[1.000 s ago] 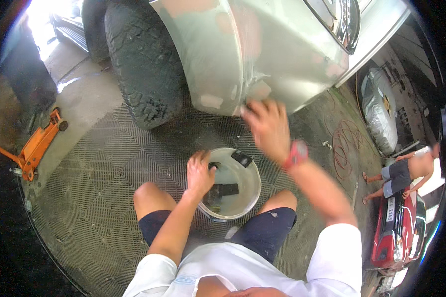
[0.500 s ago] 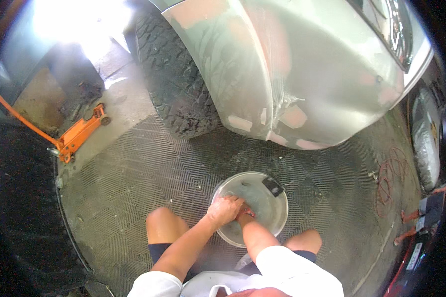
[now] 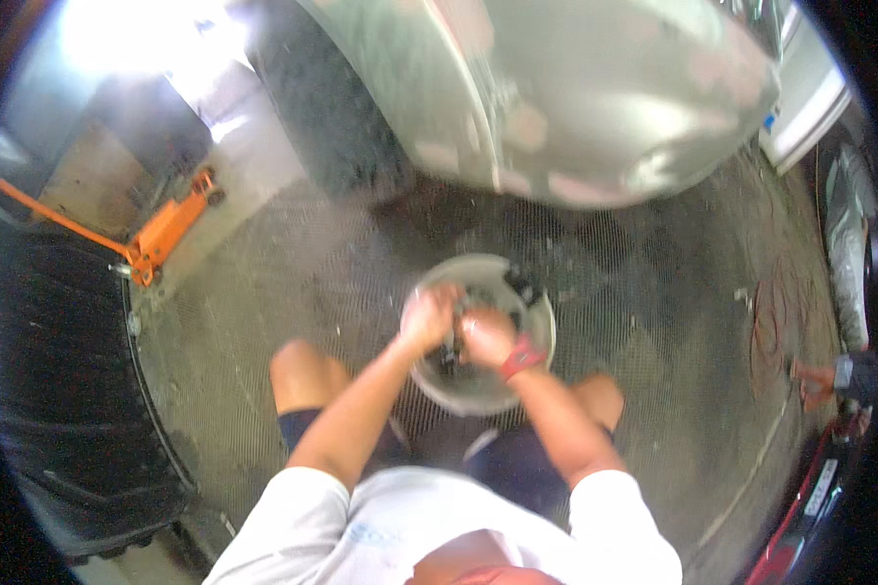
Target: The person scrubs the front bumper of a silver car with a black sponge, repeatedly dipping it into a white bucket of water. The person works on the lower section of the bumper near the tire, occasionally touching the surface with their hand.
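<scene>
A round, pale bucket (image 3: pixel 468 402) stands on the floor between my knees. My left hand (image 3: pixel 431 317) is over its left side with the fingers curled closed. Close beside it, over the middle of the bucket, my right hand (image 3: pixel 486 336) is closed too, with a red band (image 3: pixel 523 358) around the wrist. Something greyish shows between the two hands, but motion blur hides what it is. A small black piece (image 3: pixel 525 283) sits at the bucket's far right rim.
Ahead is a vehicle's body corner (image 3: pixel 595 127) with patchy sanded paint, beside a dark tire (image 3: pixel 327 107). An orange floor jack (image 3: pixel 171 229) stands at the left, near a black covered object (image 3: pixel 63 390). A reddish hose (image 3: pixel 776 312) lies coiled on the right.
My hands have come up out of the bucket's inside, and my right wrist with its red band now shows fully. The view has shifted, with the vehicle higher in it.
</scene>
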A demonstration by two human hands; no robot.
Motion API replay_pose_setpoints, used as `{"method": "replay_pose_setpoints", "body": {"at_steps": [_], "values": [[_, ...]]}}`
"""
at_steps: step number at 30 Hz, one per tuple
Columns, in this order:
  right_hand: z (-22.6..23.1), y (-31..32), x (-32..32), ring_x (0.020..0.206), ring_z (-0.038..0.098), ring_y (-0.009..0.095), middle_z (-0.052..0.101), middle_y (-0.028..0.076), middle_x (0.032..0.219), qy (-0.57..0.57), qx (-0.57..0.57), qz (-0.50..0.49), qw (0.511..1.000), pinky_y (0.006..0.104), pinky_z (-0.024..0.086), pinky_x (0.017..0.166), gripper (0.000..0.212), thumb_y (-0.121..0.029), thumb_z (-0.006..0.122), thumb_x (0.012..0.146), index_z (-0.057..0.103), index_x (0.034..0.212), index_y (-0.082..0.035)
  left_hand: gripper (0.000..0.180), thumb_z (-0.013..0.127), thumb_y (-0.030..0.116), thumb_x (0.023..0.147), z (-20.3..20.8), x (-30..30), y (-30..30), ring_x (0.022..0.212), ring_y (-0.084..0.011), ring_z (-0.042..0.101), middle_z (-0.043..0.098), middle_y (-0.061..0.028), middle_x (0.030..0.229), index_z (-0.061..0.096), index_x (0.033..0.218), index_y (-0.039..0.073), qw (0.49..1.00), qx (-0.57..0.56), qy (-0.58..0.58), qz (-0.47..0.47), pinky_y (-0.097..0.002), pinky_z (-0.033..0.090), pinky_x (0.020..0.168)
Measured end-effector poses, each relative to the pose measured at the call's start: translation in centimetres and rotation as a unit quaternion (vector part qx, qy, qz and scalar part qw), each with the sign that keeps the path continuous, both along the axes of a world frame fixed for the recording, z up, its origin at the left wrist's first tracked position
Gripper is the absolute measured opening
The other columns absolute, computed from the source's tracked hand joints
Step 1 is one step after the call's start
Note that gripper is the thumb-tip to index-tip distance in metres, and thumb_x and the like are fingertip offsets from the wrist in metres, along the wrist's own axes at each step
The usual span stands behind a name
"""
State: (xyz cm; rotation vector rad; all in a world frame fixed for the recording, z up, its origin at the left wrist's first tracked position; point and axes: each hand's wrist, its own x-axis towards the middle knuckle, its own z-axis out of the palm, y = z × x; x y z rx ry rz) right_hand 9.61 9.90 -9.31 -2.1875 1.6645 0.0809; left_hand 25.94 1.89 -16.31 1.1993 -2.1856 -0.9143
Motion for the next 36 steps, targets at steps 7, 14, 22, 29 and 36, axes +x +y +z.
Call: {"method": "replay_pose_setpoints", "body": {"at_steps": [7, 14, 22, 29, 36], "values": [[7.2, 4.5, -7.8, 0.086, 0.071, 0.025, 0.075, 0.014, 0.096, -0.455, -0.11, -0.298, 0.832, 0.0408, 0.056, 0.079, 0.045, -0.046, 0.078, 0.106, 0.068, 0.113, -0.003, 0.049, 0.05, 0.04, 0.12, 0.8, -4.5, 1.1, 0.113, -0.0321, 0.076, 0.075, -0.0195, 0.131, 0.062, 0.146, 0.0, 0.739, 0.65, 0.176, -0.015, -0.0462, 0.064, 0.103], [7.1, 9.6, -7.5, 0.084, 0.064, 0.015, 0.071, 0.007, 0.097, -0.469, -0.147, -0.394, 0.777, 0.0345, 0.054, 0.077, 0.036, -0.033, 0.079, 0.107, 0.065, 0.115, -0.002, 0.052, 0.056, 0.046, 0.114, -15.2, -6.8, 2.7, 0.105, -0.0365, 0.078, 0.08, -0.0212, 0.111, 0.074, 0.129, 0.0, 0.746, 0.561, -0.31, -0.179, -0.0531, 0.066, 0.089], [6.1, 11.8, -8.4, 0.083, 0.07, 0.019, 0.075, 0.012, 0.096, -0.485, -0.181, -0.418, 0.747, 0.0389, 0.057, 0.076, 0.042, -0.034, 0.086, 0.103, 0.065, 0.115, 0.001, 0.048, 0.066, 0.046, 0.106, -15.4, -9.3, 4.0, 0.097, -0.0323, 0.077, 0.082, -0.0165, 0.109, 0.081, 0.121, 0.003, 0.808, 0.259, -0.466, -0.251, -0.0488, 0.062, 0.087], [4.0, 9.3, -10.0, 0.083, 0.071, 0.022, 0.076, 0.014, 0.095, -0.501, -0.224, -0.39, 0.739, 0.0386, 0.056, 0.077, 0.043, -0.036, 0.085, 0.103, 0.066, 0.114, 0.001, 0.038, 0.073, 0.028, 0.103, 5.8, -5.8, -3.8, 0.108, -0.0286, 0.076, 0.084, -0.0154, 0.118, 0.082, 0.13, 0.003, 0.843, 0.173, -0.293, -0.417, -0.0438, 0.059, 0.099], [5.2, 7.0, -10.1, 0.084, 0.063, 0.011, 0.072, 0.004, 0.093, -0.472, -0.245, -0.384, 0.755, 0.0324, 0.053, 0.077, 0.037, -0.031, 0.084, 0.105, 0.066, 0.11, 0.0, 0.039, 0.067, 0.033, 0.111, 46.6, -6.3, -9.6, 0.114, -0.0224, 0.074, 0.082, -0.0087, 0.117, 0.078, 0.138, 0.008, 0.958, -0.19, 0.207, -0.056, -0.0426, 0.052, 0.111]]}}
